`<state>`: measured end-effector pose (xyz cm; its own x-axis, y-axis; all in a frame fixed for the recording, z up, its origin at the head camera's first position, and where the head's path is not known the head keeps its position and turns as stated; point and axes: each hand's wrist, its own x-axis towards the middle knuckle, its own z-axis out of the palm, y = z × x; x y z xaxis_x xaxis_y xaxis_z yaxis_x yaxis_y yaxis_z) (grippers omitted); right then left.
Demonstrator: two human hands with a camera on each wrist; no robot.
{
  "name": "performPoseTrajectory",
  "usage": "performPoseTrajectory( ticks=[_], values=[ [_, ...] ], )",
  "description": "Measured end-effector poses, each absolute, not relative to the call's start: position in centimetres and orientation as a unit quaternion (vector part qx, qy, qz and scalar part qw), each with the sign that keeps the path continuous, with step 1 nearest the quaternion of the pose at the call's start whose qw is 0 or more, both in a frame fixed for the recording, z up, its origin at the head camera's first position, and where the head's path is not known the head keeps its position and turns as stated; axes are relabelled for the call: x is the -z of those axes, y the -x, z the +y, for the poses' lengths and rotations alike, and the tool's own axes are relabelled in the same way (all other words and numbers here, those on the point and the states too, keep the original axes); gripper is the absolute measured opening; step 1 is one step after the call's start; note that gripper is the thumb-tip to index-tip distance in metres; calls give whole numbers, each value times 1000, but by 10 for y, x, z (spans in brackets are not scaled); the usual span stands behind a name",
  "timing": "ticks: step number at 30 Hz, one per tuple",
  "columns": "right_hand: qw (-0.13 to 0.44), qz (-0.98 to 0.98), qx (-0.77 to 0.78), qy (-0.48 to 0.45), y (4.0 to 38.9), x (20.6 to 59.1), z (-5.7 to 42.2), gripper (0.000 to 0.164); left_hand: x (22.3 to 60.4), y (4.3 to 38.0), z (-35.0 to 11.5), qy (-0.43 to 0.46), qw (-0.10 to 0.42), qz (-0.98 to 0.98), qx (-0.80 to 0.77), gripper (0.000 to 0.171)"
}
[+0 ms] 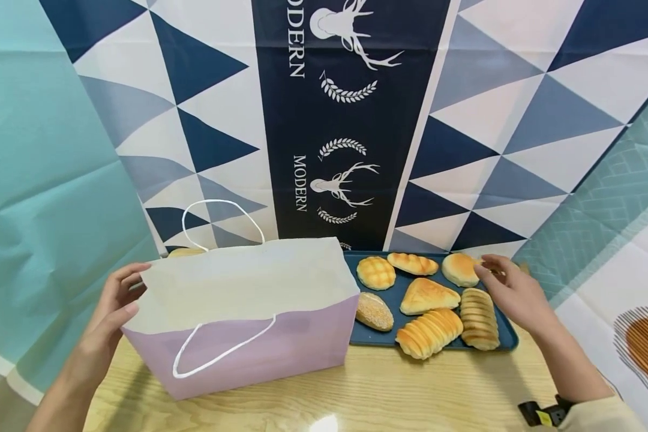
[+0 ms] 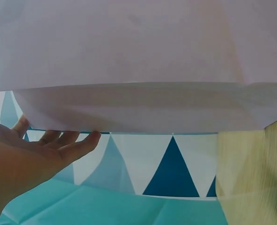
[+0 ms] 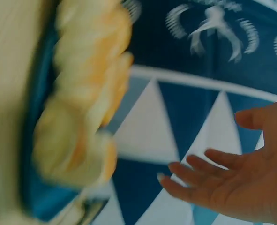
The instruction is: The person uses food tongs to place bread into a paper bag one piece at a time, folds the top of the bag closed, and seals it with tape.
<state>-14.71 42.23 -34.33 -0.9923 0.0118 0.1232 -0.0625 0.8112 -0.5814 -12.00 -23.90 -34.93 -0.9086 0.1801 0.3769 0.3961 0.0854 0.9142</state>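
Observation:
A lilac paper bag (image 1: 259, 348) with a pale inside and white cord handles stands wide-mouthed on the table. At its left rim, my left hand (image 1: 105, 327) touches the paper edge with thumb and fingertips spread apart; the left wrist view shows these fingers (image 2: 84, 146) fairly straight along the rim. My right hand (image 1: 515, 294) hovers above the right side of a blue tray (image 1: 375, 339), holding nothing. Its loosely extended fingers (image 3: 185, 176) are nearest a round bun (image 1: 460, 269). Below lies a ridged brown bread roll (image 1: 479, 319).
Other breads on the tray include a criss-cross bun (image 1: 376, 273), a twisted loaf (image 1: 413, 264), a triangular bread (image 1: 429, 296), a seeded roll (image 1: 374, 311) and a ridged golden roll (image 1: 429, 333). A patterned cloth (image 1: 351, 120) hangs behind the wooden table (image 1: 410, 390). Something yellowish (image 1: 186, 252) shows behind the bag.

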Motion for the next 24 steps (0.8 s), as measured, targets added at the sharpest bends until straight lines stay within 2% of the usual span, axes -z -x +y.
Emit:
performPoseTrajectory(
  ticks=[5,8,12,19,24],
  values=[
    [126,-969,-214,16,153,366,451,74,350,118,-239,193,86,-731,649,58],
    [131,-972,-192,32,155,379,468,77,350,117,-240,195,81,-734,645,59],
    [111,-977,-172,59,157,392,489,81,350,116,-242,199,77,-736,642,60],
    [33,-981,-148,123,157,404,515,97,350,115,-242,219,80,-723,651,61],
    [2,-981,-139,138,156,415,525,95,350,116,-243,224,72,-721,651,61]
  ],
)
